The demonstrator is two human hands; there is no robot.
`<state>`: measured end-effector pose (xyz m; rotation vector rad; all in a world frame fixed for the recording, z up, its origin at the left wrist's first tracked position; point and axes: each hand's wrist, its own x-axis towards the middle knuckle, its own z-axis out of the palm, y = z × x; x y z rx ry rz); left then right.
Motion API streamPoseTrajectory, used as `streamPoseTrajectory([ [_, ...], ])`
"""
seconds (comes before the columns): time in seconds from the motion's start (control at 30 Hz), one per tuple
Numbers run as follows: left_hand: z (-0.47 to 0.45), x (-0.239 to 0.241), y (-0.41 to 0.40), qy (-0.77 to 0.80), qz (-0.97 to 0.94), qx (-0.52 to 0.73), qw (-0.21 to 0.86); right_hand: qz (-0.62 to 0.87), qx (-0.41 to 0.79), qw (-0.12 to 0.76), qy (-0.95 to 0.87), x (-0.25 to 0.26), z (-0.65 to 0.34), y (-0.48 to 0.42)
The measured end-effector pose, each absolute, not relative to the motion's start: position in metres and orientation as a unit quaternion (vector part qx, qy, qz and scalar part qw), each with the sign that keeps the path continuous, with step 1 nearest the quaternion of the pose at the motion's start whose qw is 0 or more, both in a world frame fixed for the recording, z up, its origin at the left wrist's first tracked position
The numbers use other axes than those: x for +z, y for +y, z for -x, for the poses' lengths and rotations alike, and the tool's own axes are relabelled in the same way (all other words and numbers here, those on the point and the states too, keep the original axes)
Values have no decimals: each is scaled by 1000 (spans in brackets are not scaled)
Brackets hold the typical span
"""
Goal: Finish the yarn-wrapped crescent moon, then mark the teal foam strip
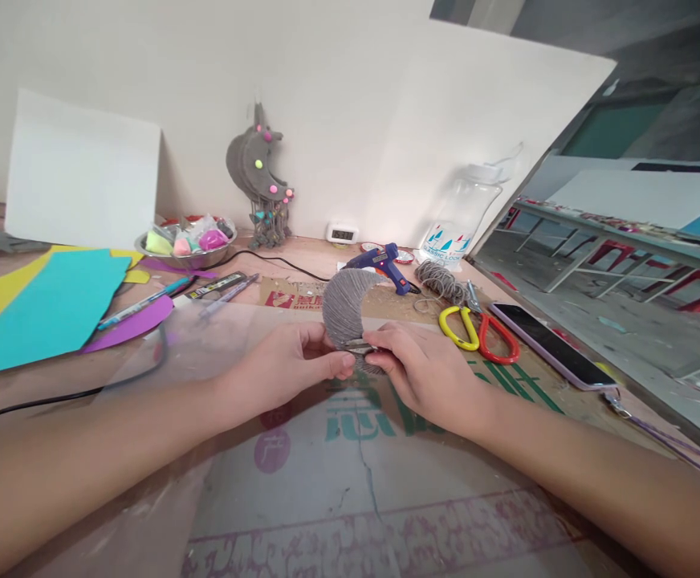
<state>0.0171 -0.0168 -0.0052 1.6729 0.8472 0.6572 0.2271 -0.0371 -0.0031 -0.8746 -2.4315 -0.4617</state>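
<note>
A crescent shape wound in grey yarn (343, 309) stands upright over the table's middle, held at its lower tip by both hands. My left hand (290, 365) pinches it from the left with thumb and fingers closed. My right hand (422, 373) grips the same lower tip from the right, fingers curled. A loose bundle of grey yarn (440, 281) lies behind to the right, beside a blue glue gun (383, 265).
Scissors with yellow and red handles (476, 329) and a phone (551, 345) lie at the right. Teal, yellow and purple sheets (49, 309), pens and a metal bowl (185, 245) are at the left. A finished grey moon ornament (259, 172) and a bottle (461, 217) stand at the wall.
</note>
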Motion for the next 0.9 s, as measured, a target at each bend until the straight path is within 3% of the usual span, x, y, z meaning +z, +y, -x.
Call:
streamPoseTrajectory([
  [0.9,-16,-5,-18,365,-728,273,513,301,-213,227,-901,-1,-227,-36],
])
